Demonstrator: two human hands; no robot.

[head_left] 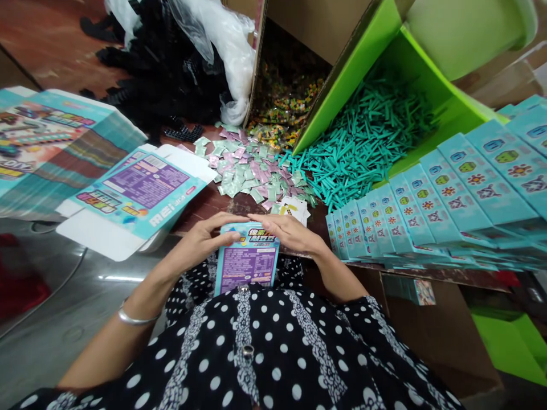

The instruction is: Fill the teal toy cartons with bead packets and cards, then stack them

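Polka-dot blouse (273, 359) fills the bottom of the view, black with white spots, two buttons down the front.

Just above it, a small box (248, 259) stands upright against the person's front, at the table (213, 202) edge. Light blue card, purple printed panel facing up, colourful lettering on its top flap.

Left hand (205, 236): fingers long and nearly flat, only lightly curved, laid over the box's top left corner, thumb down its left side. Pressing on it rather than wrapped around it. Silver bangle (134, 318) on that wrist.

Right hand (290, 230): fingers also stretched out, close together, resting along the box's top edge from the right. Fingertips of both hands nearly meet over the flap.

Beyond the hands: a few small cards (293, 208), then a loose heap of pink and pale green sachets (252, 168). Right of that, teal sticks (363, 148) spilling out of a tilted green bin (342, 80). A carton (256, 51) with multicoloured bits behind the sachets. Black parts (162, 68) and clear plastic bag (231, 40) at far left-centre.

Right side: a row of finished boxes (448, 210), overlapping like shingles. Left side: flat unfolded cartons (137, 196), one stack near, a larger stack (47, 142) further out.
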